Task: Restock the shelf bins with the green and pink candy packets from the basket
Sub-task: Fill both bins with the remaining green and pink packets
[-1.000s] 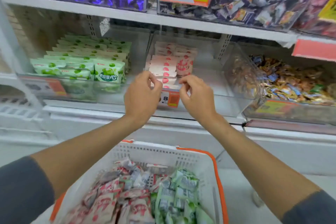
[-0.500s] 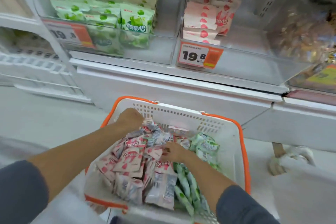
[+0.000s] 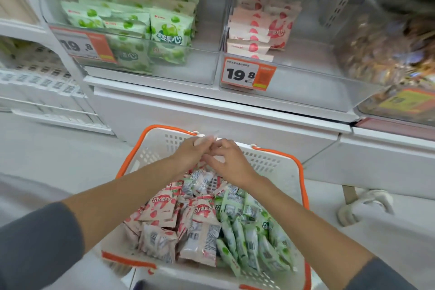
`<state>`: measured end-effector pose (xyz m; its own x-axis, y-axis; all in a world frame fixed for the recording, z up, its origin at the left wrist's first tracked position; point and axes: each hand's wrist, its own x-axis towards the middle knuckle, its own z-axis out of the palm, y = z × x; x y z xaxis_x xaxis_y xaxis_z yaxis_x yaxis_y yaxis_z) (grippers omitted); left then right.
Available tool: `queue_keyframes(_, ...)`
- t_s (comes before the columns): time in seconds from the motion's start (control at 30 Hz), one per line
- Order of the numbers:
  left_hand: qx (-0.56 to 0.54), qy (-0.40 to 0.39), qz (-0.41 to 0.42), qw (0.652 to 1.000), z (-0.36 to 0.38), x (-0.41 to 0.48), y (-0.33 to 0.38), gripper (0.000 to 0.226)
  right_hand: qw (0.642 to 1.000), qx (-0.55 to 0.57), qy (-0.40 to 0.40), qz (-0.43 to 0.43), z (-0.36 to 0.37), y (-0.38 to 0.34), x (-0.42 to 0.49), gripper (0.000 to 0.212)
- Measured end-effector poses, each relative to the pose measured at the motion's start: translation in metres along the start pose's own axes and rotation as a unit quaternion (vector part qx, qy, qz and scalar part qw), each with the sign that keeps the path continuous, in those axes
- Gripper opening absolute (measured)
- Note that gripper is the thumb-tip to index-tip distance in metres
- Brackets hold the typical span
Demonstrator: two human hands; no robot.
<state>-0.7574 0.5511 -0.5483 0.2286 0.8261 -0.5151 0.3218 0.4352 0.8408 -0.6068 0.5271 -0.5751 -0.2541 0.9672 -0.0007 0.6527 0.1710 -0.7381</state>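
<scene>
Up and to the left of the hands, shelved green candy packets (image 3: 141, 21) filled a clear bin (image 3: 200, 66) behind an orange price tag (image 3: 84, 47). Over the far end of the white basket (image 3: 282, 158), the left hand (image 3: 190, 150) curled its fingers round a pale, blurred packet (image 3: 208, 138). The right hand (image 3: 231, 162) sat just beside it, fingers bent toward the same packet; whether it gripped could not be told. Above that hand, shelved pink candy packets (image 3: 256, 28) stood in the neighbouring bin (image 3: 306, 92). Beneath both wrists lay loose pink packets (image 3: 164, 214), then loose green packets (image 3: 249, 233) on the right.
</scene>
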Motion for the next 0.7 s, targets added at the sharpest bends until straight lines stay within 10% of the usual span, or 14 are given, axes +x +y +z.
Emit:
queue_keyframes(0.2, 0.024, 0.127, 0.154, 0.980, 0.000, -0.030, 0.056, 0.035, 0.964, 0.231, 0.014, 0.130, -0.074, -0.044, 0.008, 0.030)
queue_keyframes(0.43, 0.132, 0.304, 0.372, 0.867, 0.005, -0.021, 0.173, 0.040, 0.950, 0.285, 0.122, 0.036, -0.173, -0.086, 0.028, 0.006)
queue_keyframes(0.7, 0.287, 0.373, 0.286, 0.835, -0.021, 0.066, 0.269, 0.053, 0.922, 0.168, 0.300, 0.175, -0.280, -0.031, 0.111, 0.023)
